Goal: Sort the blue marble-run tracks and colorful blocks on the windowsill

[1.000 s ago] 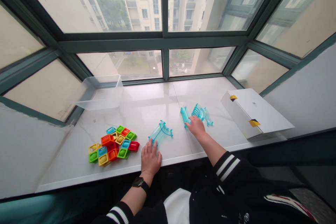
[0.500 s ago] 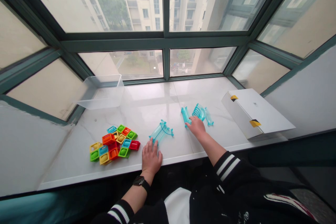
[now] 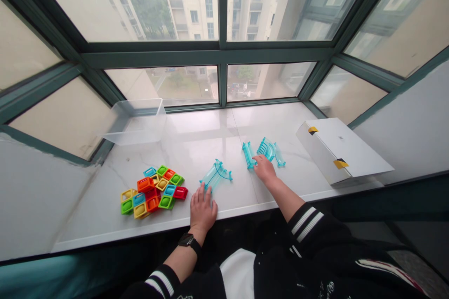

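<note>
My left hand (image 3: 202, 209) lies flat on the white marble sill (image 3: 196, 145), fingers stretched out, fingertips touching the near end of a clear teal curved track piece (image 3: 216, 174). A black watch sits on that wrist. My right hand (image 3: 265, 170) reaches forward with its fingers on a cluster of teal track pieces (image 3: 268, 150), next to a straight teal piece (image 3: 249, 154); whether it grips one I cannot tell. A heap of coloured square tiles (image 3: 153, 191) lies left of my left hand.
An empty clear plastic bin (image 3: 135, 122) stands at the back left against the window. A white flat box (image 3: 342, 149) with yellow-black tape lies at the right. Green window frames (image 3: 220, 56) enclose the sill on three sides.
My right hand has drawn back slightly toward me from the teal cluster. My left hand and the rest stay put; the view shifted a little.
</note>
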`<action>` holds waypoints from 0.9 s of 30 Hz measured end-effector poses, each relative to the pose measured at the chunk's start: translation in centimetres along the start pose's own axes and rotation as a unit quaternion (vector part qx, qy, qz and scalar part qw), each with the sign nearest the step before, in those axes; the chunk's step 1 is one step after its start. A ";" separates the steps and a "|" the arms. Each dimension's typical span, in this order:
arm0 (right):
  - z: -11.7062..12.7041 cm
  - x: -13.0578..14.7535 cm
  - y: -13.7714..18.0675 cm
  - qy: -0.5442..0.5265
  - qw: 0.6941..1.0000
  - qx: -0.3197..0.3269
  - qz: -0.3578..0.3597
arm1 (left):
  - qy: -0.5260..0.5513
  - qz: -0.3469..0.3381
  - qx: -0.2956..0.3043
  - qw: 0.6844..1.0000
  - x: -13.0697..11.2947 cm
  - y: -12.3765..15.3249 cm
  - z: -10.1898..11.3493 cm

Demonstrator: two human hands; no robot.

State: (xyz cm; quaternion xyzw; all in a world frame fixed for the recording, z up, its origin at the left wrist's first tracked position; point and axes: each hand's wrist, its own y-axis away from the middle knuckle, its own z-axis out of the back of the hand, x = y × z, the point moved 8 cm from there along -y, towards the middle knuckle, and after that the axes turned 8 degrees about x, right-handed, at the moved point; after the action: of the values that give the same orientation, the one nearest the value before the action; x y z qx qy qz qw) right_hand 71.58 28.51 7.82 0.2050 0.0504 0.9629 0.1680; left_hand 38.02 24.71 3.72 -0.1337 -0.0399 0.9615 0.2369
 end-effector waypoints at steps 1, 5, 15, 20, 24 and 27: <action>0.1 0.1 0.1 0.001 1.000 0.000 0.002 | -0.001 0.000 0.000 1.000 0.0 0.0 0.0; 1.0 0.6 1.0 0.013 1.000 -0.012 0.000 | -0.005 0.000 0.006 1.000 -0.1 0.0 0.0; -4.1 7.9 4.7 -0.099 0.977 0.053 0.179 | 0.025 0.005 0.013 1.000 0.1 0.1 -0.2; -8.2 10.1 3.5 -0.049 0.977 0.112 0.173 | 0.036 0.000 0.009 0.999 0.1 0.2 -0.2; -8.3 10.0 3.4 -0.048 0.975 0.113 0.184 | 0.017 -0.010 0.004 1.000 0.0 0.3 -0.3; -7.6 9.4 4.0 -0.107 0.966 0.109 0.208 | 0.002 -0.015 0.002 1.000 -0.1 0.3 -0.2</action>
State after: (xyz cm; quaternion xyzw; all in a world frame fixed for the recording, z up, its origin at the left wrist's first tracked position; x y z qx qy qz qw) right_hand 59.12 27.82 5.09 0.3302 0.0931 0.9377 -0.0550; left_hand 38.01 24.39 3.51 -0.1342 -0.0395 0.9577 0.2514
